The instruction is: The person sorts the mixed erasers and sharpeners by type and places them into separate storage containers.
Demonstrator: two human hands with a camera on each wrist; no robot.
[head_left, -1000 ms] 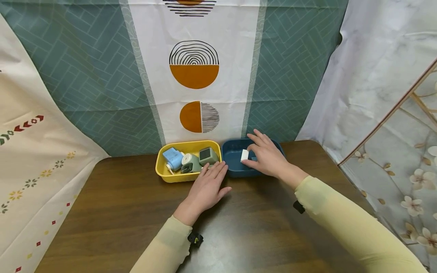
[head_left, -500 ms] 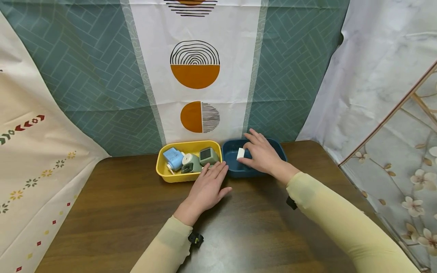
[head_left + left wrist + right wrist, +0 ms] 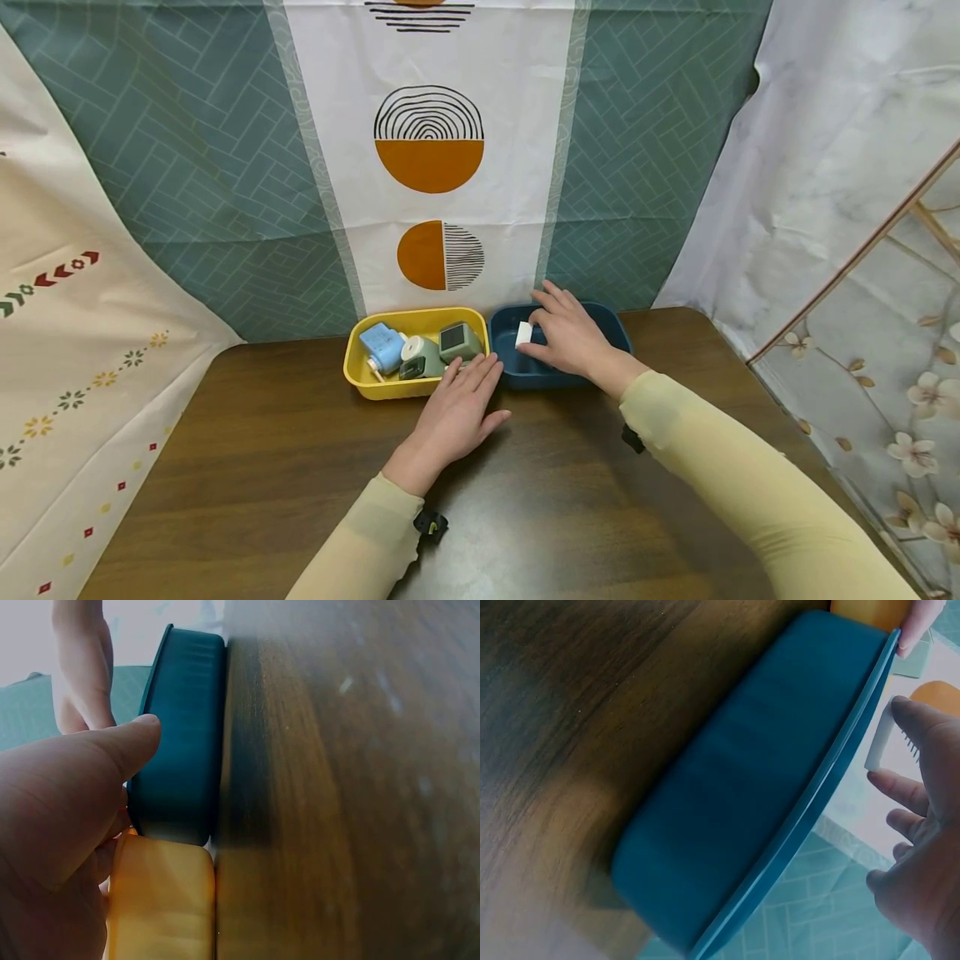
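My right hand pinches a small white block between thumb and fingertip. It holds the block over the left half of a dark blue bin. In the right wrist view the white block shows as a slim bar above the bin's rim. My left hand lies with straight fingers across the adjoining rims of the blue bin and a yellow bin. Inside the yellow bin are a light blue boxy item, a sage green item with a round white top, and a green box with a dark face.
Both bins stand side by side at the back edge of a brown wooden table. A patterned curtain hangs right behind them. Cloths hang at the left and right sides of the table.
My right hand has shifted a little to the left over the blue bin, carrying the white block with it. The left hand stays in place on the rims.
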